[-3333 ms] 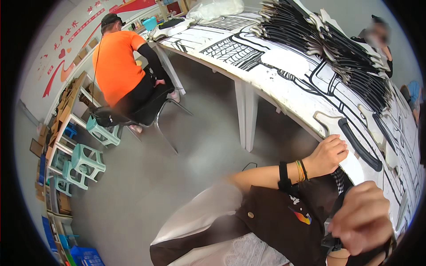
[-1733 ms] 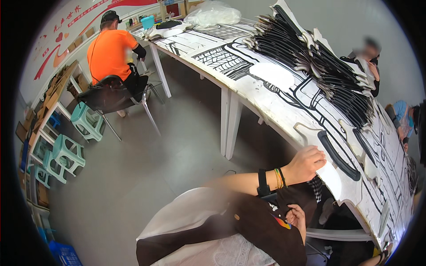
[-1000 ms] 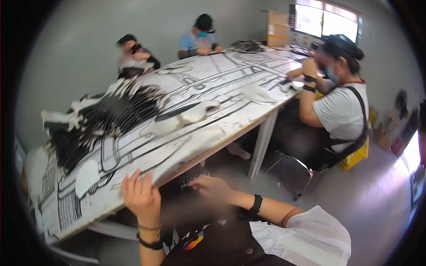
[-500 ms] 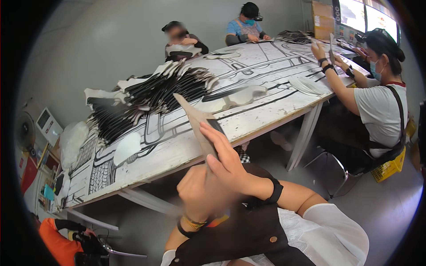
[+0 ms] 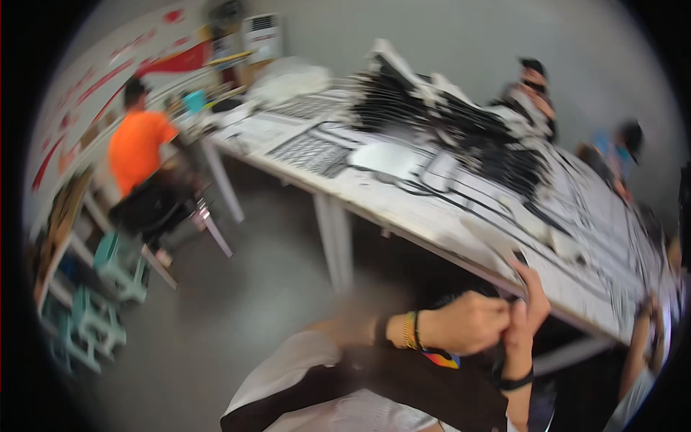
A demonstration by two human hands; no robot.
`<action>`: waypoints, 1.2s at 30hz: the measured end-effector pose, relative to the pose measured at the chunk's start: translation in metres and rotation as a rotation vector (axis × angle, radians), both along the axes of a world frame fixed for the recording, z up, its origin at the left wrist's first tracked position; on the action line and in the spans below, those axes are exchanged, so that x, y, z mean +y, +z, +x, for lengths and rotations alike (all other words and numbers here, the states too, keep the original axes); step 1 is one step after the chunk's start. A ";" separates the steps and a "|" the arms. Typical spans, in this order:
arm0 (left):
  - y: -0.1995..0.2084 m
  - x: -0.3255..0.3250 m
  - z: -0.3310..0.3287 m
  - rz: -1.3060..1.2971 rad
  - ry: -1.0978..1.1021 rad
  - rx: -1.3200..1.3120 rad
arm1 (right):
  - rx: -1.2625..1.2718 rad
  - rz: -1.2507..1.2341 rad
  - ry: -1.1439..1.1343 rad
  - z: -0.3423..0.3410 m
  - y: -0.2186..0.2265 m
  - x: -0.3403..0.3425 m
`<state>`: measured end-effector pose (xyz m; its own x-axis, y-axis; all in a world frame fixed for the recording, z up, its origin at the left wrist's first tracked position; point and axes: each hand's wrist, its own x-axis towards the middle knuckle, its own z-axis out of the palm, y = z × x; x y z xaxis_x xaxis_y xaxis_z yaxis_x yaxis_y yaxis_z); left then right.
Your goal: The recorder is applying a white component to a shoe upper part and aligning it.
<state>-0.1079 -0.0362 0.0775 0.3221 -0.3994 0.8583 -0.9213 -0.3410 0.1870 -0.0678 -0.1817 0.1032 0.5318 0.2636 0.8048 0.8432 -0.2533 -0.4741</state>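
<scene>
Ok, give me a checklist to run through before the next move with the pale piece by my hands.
1. Left hand grip: cannot tell; whatever its curled fingers hold is hidden.
2. Right hand at the pale piece: ok; a raised finger is by its dark patch.
3. Hands together: ok; they meet near the edge of the table.
4. Stack of black-and-white pieces out of the way: ok; it lies farther back.
5. Sharp view of the piece: not ok; it is blurred.

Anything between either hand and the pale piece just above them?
Nothing visible stands between the right hand and the pale piece; the fingers seem to touch it. Blur hides whether the left hand does too.
</scene>
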 end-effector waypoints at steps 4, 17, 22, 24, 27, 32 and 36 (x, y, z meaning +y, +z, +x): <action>-0.006 0.002 0.000 -0.057 -0.084 0.030 | 0.074 0.081 -0.003 0.000 -0.019 0.001; -0.017 -0.005 -0.003 0.014 -0.014 0.185 | 0.020 0.030 -0.068 0.002 -0.031 -0.011; -0.024 -0.007 -0.009 0.093 0.054 0.225 | -0.019 -0.077 -0.069 0.004 -0.034 -0.013; -0.021 -0.005 -0.011 0.079 0.054 0.216 | -0.021 -0.089 -0.066 0.007 -0.037 -0.015; -0.020 0.001 -0.009 0.108 0.044 0.214 | -0.053 -0.077 -0.073 0.010 -0.043 -0.017; -0.029 -0.003 -0.001 0.121 0.113 0.249 | -0.089 -0.052 -0.251 0.013 -0.044 -0.007; -0.033 0.002 0.008 -0.042 0.141 0.294 | 0.321 -0.117 -0.204 -0.007 -0.030 0.004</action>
<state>-0.1000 -0.0345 0.0443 0.6084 -0.2999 0.7348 -0.7699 -0.4477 0.4548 -0.0753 -0.1780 0.0731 0.8025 0.2067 0.5597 0.5834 -0.4683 -0.6636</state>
